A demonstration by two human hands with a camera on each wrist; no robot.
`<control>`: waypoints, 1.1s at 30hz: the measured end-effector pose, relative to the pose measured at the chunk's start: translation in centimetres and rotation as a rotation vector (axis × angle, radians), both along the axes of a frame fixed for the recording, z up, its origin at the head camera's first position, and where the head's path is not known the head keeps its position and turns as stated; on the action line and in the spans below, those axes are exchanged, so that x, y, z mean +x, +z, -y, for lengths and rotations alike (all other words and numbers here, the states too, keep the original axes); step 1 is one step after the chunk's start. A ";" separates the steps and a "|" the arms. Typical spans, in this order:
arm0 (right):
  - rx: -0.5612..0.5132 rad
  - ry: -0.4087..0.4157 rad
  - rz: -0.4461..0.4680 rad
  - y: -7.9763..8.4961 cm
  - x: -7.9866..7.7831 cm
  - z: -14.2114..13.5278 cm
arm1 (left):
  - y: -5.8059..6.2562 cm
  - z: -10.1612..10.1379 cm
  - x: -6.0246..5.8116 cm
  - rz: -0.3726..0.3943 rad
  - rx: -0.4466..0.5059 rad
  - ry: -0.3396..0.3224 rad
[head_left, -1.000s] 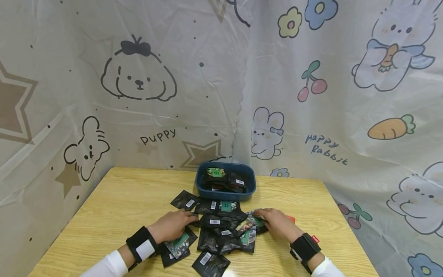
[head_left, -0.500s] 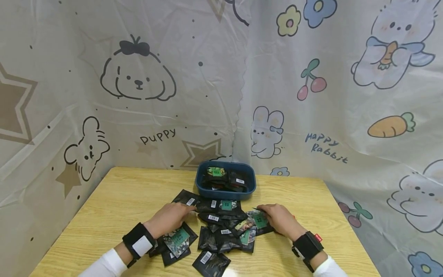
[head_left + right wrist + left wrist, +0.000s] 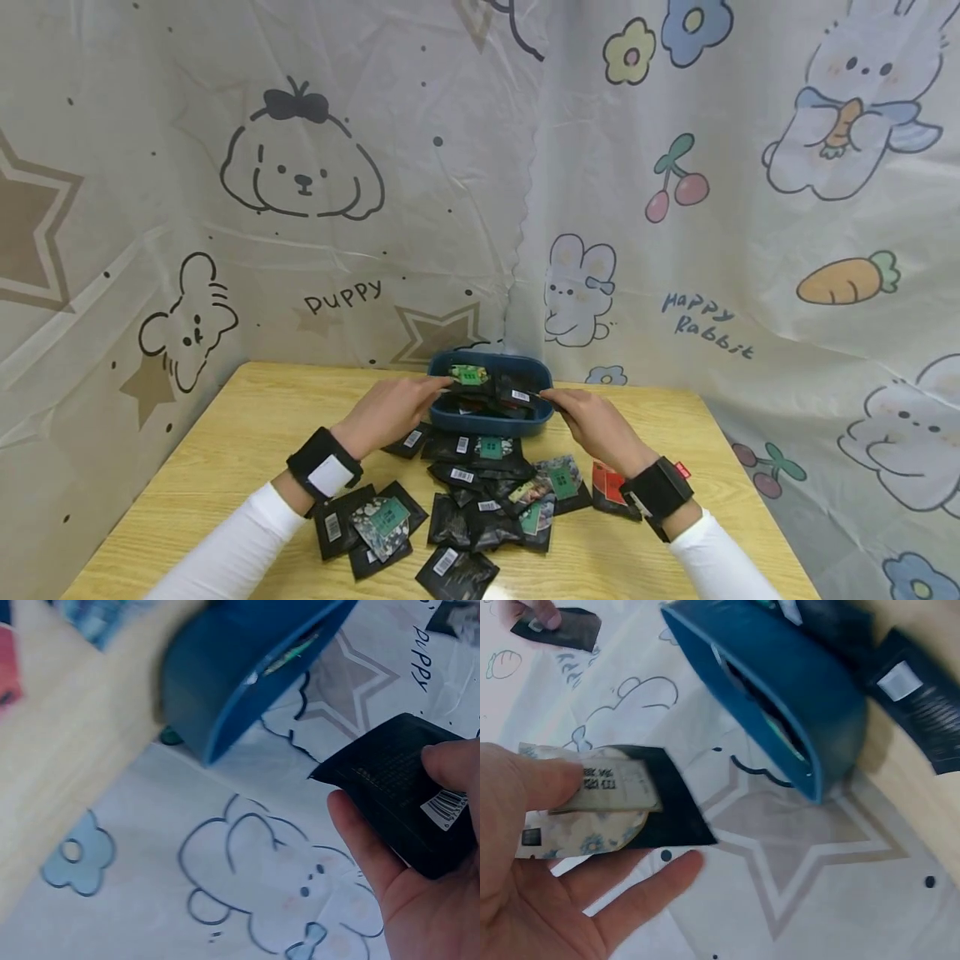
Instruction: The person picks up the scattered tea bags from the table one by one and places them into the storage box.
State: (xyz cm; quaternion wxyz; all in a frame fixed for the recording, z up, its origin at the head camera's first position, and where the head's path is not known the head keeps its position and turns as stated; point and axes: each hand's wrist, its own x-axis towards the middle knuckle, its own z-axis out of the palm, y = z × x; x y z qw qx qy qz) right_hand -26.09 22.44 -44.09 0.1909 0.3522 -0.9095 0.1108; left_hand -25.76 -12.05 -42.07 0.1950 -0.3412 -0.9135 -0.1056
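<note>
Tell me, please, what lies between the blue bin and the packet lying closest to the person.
In the head view, a cluster of dark packets, several overlapping, lies between the blue bin and the closest packet; some show barcodes.

Pale wood-grain table point(image 3: 262, 417) down low, printed cloth point(image 3: 450, 225) rising behind it! Over left, a puppy face point(image 3: 303, 190) above the lettering "PUPPY" point(image 3: 343, 295); across to the right, pink cherries point(image 3: 691, 190), an orange carrot point(image 3: 840, 280), a rabbit point(image 3: 879, 129) up top clutching another!
</note>
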 end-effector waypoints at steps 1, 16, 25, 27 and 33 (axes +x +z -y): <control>0.007 0.003 -0.006 0.4 -0.5 0.3 | 0.3 -0.3 -0.6 -0.001 0.008 -0.010; 0.017 -0.013 -0.001 2.7 -8.0 4.2 | 1.0 -4.4 -8.8 0.049 0.049 0.026; -0.021 -0.034 0.002 1.0 -10.5 5.4 | -2.3 -4.7 -11.7 0.068 0.077 0.093; -0.014 -0.036 0.030 0.5 -10.8 5.5 | -2.9 -4.9 -12.0 0.096 0.076 0.095; 0.069 -0.096 0.281 -0.8 -11.0 5.4 | -3.6 -5.2 -12.0 0.276 -0.029 0.134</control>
